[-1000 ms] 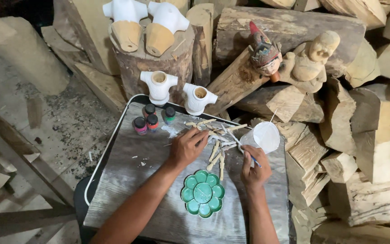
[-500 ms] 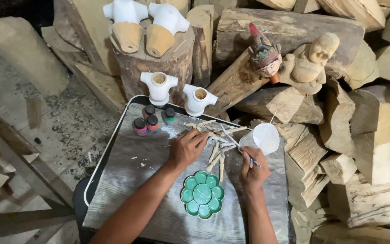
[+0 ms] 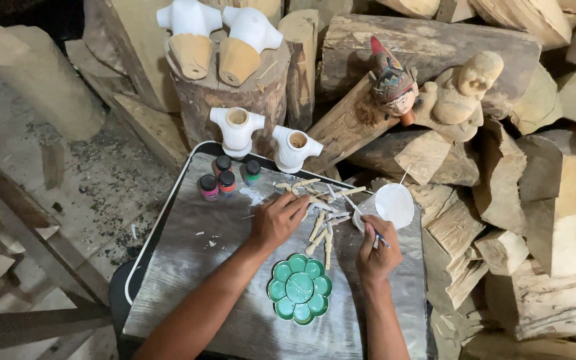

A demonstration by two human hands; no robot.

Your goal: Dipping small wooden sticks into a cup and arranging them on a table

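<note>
Currently mid-pick: left hand [image 3: 276, 220] fingers curl onto small wooden pieces [image 3: 320, 213] scattered mid-desk [image 3: 188, 267], right hand [image 3: 376, 257] grips a thin brush [image 3: 376, 235] beside white cup [image 3: 389, 205]; next needs clean single-piece pinch.

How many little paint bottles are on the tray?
4. The paint bottles stand clustered at the tray's far left corner: one pink-banded, one red-banded, one dark-capped behind them, one green-banded to the right. None seem hidden.
</note>
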